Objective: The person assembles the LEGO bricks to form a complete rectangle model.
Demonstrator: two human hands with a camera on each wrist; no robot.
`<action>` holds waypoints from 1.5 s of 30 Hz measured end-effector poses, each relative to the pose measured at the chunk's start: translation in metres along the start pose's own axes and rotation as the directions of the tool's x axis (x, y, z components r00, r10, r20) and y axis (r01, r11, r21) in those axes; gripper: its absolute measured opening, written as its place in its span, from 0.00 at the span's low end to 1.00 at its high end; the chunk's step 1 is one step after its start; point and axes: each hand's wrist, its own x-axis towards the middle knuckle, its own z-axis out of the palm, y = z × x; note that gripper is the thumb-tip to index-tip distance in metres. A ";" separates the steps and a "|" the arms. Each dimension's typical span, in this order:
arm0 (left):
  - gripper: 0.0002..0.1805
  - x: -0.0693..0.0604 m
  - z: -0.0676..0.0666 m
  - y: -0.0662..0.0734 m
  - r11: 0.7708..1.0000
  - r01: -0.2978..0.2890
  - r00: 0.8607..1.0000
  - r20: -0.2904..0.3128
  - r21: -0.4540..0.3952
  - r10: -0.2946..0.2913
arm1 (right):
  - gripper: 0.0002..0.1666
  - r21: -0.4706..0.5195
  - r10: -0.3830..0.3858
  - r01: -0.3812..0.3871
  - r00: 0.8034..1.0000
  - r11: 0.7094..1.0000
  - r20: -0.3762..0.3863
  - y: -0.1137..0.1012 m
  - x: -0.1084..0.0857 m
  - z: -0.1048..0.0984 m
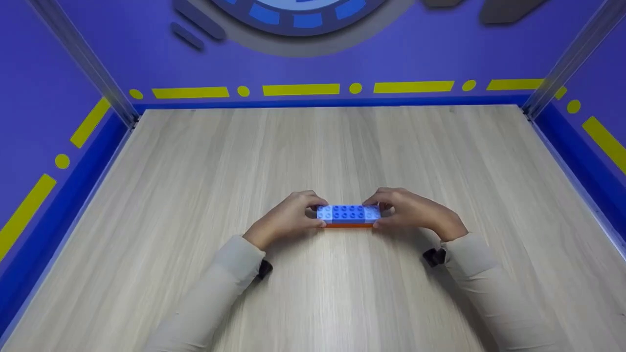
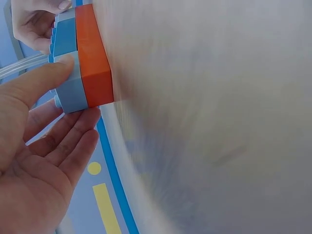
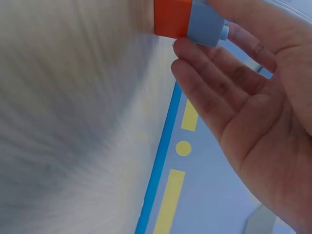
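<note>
A long orange toy brick (image 1: 348,225) lies at mid-table, its long side facing me. On top of it sit a blue brick (image 1: 348,214) in the middle and a light blue brick at either end, the left one (image 2: 72,90) and the right one (image 3: 204,24). My left hand (image 1: 288,217) pinches the left end, thumb on the near side and fingers on the far side. At the right end, my right hand (image 1: 418,210) grips the light blue brick the same way. The fingers partly hide both ends.
The bricks are on a wood-grain table (image 1: 313,151). A blue-purple wall (image 1: 313,68) with yellow dashes and dots rises behind it, and similar panels stand at left and right. Metal posts (image 1: 88,58) mark the back corners.
</note>
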 end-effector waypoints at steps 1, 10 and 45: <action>0.22 0.000 0.000 0.000 1.000 0.000 1.000 0.000 0.011 0.000 | 0.25 0.001 -0.002 0.002 1.000 1.000 -0.005 0.001 0.000 0.000; 0.22 0.004 0.000 0.000 0.998 0.009 1.000 -0.017 0.061 -0.008 | 0.24 -0.010 -0.023 0.023 0.998 1.000 -0.053 0.008 0.002 0.001; 0.21 0.028 -0.004 -0.013 0.992 0.084 0.958 -0.265 -0.096 -0.107 | 0.20 0.086 0.085 -0.068 0.972 0.994 -0.218 0.028 0.030 -0.003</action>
